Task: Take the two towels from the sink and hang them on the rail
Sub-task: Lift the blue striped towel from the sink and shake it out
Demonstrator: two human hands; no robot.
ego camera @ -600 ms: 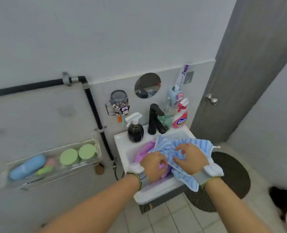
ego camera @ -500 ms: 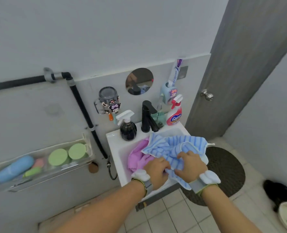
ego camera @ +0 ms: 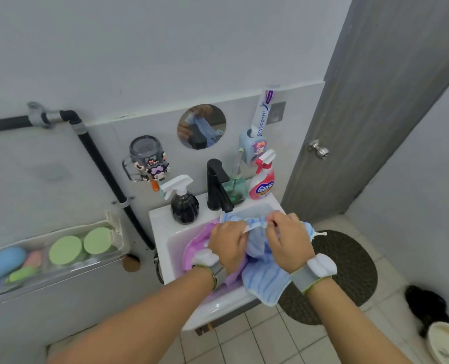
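Observation:
A blue striped towel (ego camera: 264, 279) is bunched over the white sink (ego camera: 163, 227), with one corner hanging past the front rim. My left hand (ego camera: 227, 244) and my right hand (ego camera: 287, 240) both pinch its upper edge, close together, over the basin. Under it, in the left part of the basin, lies a pink towel (ego camera: 195, 248), partly hidden by my left hand and the blue towel. A black pipe-like rail (ego camera: 5, 124) runs along the wall at the upper left; no other rail shows.
A black tap (ego camera: 216, 187), a dark spray bottle (ego camera: 184, 206) and a pink spray bottle (ego camera: 262, 183) stand at the sink's back. A clear wall shelf (ego camera: 52, 256) with soap boxes hangs on the left. The grey door (ego camera: 362, 127) and a dark mat (ego camera: 344, 274) are right.
Both hands have shifted from the towel's front part to its upper edge and gathered it higher over the basin. More of the pink towel shows. The camera has tilted slightly.

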